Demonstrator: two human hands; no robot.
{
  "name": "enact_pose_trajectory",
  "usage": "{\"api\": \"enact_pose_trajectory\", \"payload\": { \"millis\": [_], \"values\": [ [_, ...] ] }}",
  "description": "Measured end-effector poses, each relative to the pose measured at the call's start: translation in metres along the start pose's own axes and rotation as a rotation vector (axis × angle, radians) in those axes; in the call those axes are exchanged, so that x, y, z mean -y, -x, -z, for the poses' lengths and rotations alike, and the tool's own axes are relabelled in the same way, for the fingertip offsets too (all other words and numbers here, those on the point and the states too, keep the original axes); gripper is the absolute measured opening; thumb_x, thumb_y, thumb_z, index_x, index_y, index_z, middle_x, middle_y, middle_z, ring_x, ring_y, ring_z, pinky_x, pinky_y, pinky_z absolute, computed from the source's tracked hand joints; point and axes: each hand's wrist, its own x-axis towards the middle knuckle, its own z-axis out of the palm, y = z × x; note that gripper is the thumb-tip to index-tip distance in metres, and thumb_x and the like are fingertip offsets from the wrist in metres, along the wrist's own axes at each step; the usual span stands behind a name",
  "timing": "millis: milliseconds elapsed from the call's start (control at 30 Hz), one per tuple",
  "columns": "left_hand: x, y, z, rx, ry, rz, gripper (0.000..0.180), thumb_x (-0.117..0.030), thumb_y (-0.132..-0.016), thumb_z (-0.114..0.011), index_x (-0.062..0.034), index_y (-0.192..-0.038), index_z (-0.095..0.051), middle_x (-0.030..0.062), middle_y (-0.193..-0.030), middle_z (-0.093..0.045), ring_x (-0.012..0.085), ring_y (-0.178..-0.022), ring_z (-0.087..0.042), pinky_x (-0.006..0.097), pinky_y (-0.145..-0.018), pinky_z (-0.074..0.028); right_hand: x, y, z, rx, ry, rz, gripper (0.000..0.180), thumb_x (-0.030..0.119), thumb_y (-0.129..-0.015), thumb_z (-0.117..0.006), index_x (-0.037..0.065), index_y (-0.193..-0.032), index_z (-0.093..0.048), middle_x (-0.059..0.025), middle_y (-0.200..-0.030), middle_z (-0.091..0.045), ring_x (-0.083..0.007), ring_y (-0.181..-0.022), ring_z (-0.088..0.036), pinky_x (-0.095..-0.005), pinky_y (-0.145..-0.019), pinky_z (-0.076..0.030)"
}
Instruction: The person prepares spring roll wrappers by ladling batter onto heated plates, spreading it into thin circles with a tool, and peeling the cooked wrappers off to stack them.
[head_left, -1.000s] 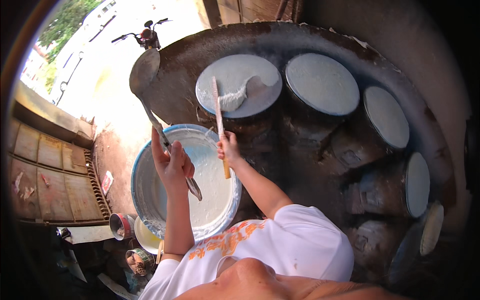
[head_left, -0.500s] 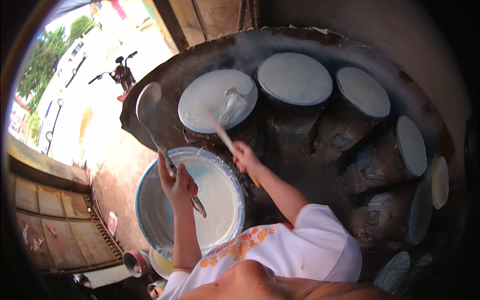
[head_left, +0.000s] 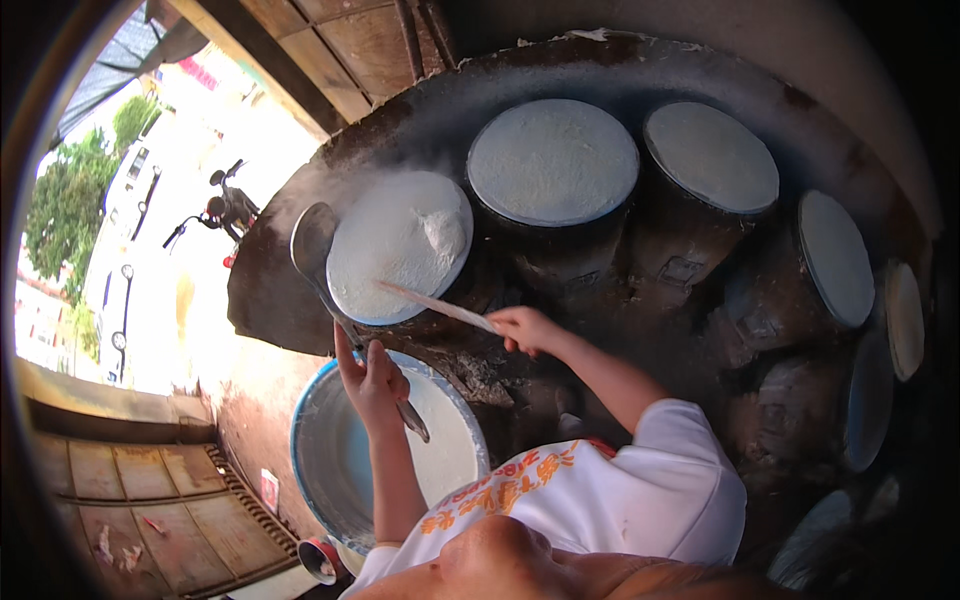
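Observation:
In my left hand [head_left: 375, 385] is a metal ladle [head_left: 313, 238], its round bowl raised beside the left rim of the nearest griddle. My right hand [head_left: 525, 330] grips a pale wooden stick [head_left: 440, 303], whose far end reaches over the lower part of that griddle. A white layer of batter [head_left: 385, 235] covers the round griddle, with a crumpled lump [head_left: 441, 232] on its right side; steam drifts above it. Below my left hand stands a blue-rimmed tub [head_left: 455, 450] of white liquid, partly hidden by my forearm.
Several more round griddles, such as one with a white layer [head_left: 553, 160], curve away to the right on dark cylindrical stoves. Behind them runs a dark curved wall [head_left: 480, 85]. At the left are a metal shutter [head_left: 150, 480] and a motorbike [head_left: 225, 210] outside.
The wooden stick's end has moved from the middle of the griddle toward its near edge. The ladle bowl has come closer to the griddle's left rim. My view has shifted.

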Motion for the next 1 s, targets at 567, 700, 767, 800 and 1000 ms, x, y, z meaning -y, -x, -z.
{"api": "enact_pose_trajectory", "payload": {
  "millis": [567,700,767,800,1000],
  "values": [
    [0.028,-0.106,-0.062,0.08,0.527,0.481,0.044,-0.015,-0.099,-0.042,-0.0305,-0.139,-0.035,-0.0042,-0.059,-0.027,0.0047,-0.04,-0.026,0.019,-0.033,-0.026,0.002,-0.047,0.076,-0.611,0.678,0.346,0.03,0.022,-0.09,-0.052,0.016,-0.119,-0.06,-0.0206,-0.069,-0.062,-0.0388,-0.064,-0.062,-0.0504,-0.057,-0.048],
    [0.05,-0.124,-0.028,0.052,0.878,0.655,0.023,-0.019,-0.099,-0.045,-0.0268,-0.12,-0.05,-0.0052,-0.059,-0.029,0.0046,-0.043,-0.028,0.02,-0.036,-0.027,0.036,-0.074,0.096,-0.584,0.68,0.344,0.026,0.021,-0.089,-0.052,0.018,-0.113,-0.062,-0.0203,-0.076,-0.063,-0.0384,-0.07,-0.061,-0.0505,-0.061,-0.048],
    [0.052,-0.134,-0.04,0.147,1.076,0.807,0.01,-0.021,-0.098,-0.047,-0.0184,-0.09,-0.053,-0.0061,-0.059,-0.031,0.0042,-0.045,-0.03,0.02,-0.039,-0.029,0.04,-0.063,0.109,-0.587,0.694,0.302,0.025,0.021,-0.09,-0.051,0.018,-0.112,-0.062,-0.0199,-0.079,-0.064,-0.0381,-0.072,-0.062,-0.0505,-0.062,-0.048],
    [0.056,-0.136,-0.045,0.103,1.117,0.867,0.015,-0.021,-0.098,-0.047,-0.0166,-0.085,-0.05,-0.0056,-0.058,-0.032,0.0051,-0.045,-0.031,0.021,-0.04,-0.03,0.038,-0.057,0.11,-0.484,0.725,0.324,0.025,0.022,-0.09,-0.05,0.018,-0.111,-0.063,-0.0186,-0.082,-0.065,-0.0377,-0.074,-0.062,-0.0501,-0.064,-0.049],
    [0.073,-0.165,-0.032,0.146,1.147,0.943,0.031,-0.022,-0.096,-0.05,-0.0138,-0.068,-0.039,-0.0055,-0.055,-0.032,0.0058,-0.043,-0.032,0.021,-0.04,-0.032,0.024,-0.016,0.091,-0.48,0.6,0.435,0.025,0.023,-0.09,-0.052,0.013,-0.111,-0.063,-0.0182,-0.089,-0.066,-0.0361,-0.075,-0.064,-0.0466,-0.068,-0.051]
  ]
}}
